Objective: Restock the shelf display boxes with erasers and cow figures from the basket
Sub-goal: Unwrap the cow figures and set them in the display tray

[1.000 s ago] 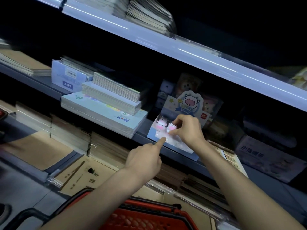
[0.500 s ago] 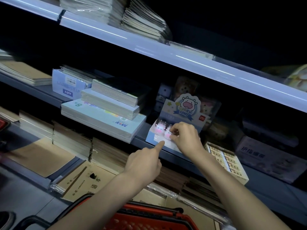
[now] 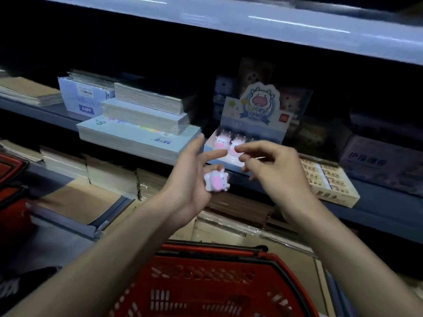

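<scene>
Holding a small white and pink cow figure [image 3: 217, 180] in front of a dim shop shelf.

The left hand [image 3: 191, 177] is palm up, its lower fingers curled in a grip around the cow figure while the thumb and forefinger spread loose. The right hand [image 3: 270, 167] hovers just right of it, fingers half curled and grasping nothing, forefinger pointing left toward the left thumb. Beyond both hands, on the blue-grey metal shelf [image 3: 377, 209], stands a pale blue cardboard display box [image 3: 256, 124] with a cartoon cow header card; two matching cow figures [image 3: 230, 141] sit in its far left corner. A cream box of erasers [image 3: 329, 181] lies just right of it. Stacked paper pads [image 3: 142, 124] sit to the left. A red plastic basket [image 3: 206, 284] is near, below the forearms.
</scene>
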Tool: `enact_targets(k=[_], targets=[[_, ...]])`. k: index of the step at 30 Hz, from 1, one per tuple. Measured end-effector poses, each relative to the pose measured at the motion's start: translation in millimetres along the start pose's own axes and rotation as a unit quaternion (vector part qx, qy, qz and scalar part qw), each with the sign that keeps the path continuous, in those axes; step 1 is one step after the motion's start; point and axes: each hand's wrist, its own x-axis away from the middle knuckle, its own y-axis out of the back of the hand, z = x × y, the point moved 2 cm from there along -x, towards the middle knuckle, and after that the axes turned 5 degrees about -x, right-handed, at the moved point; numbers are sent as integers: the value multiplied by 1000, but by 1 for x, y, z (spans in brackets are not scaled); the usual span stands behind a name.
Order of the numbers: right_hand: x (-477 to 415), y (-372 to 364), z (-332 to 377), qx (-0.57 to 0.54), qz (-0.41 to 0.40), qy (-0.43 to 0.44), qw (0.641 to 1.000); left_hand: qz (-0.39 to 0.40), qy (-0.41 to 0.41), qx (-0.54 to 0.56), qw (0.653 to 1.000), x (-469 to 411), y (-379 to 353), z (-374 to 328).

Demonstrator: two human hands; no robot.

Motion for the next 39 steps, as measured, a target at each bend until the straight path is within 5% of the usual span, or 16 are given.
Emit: enact_targets(k=[7,13,17,21,25,28,33,39], targets=[[28,-15,-5,15,86,-30,996,20,4,132,991,6,-5,3],[26,-18,-12,14,62,-27,998,31,-21,125,991,8,-5,3],[18,-2,-9,-27,27,-38,999,1,-131,-70,989,3,-7,5],[-7,23,-14,43,-28,-25,998,-64,-243,-356,900,-1,-5,11],[-42,41,-16,200,-51,-6,978,-67,-324,-649,685,-6,1,23],[-72,36,-20,360,-15,33,932,-70,-302,-736,602,-8,1,27],[-104,26,-34,476,57,19,877,-49,-259,-791,552,-10,0,34],[-115,20,-34,479,64,17,875,-49,-257,-792,551,-12,1,31]])
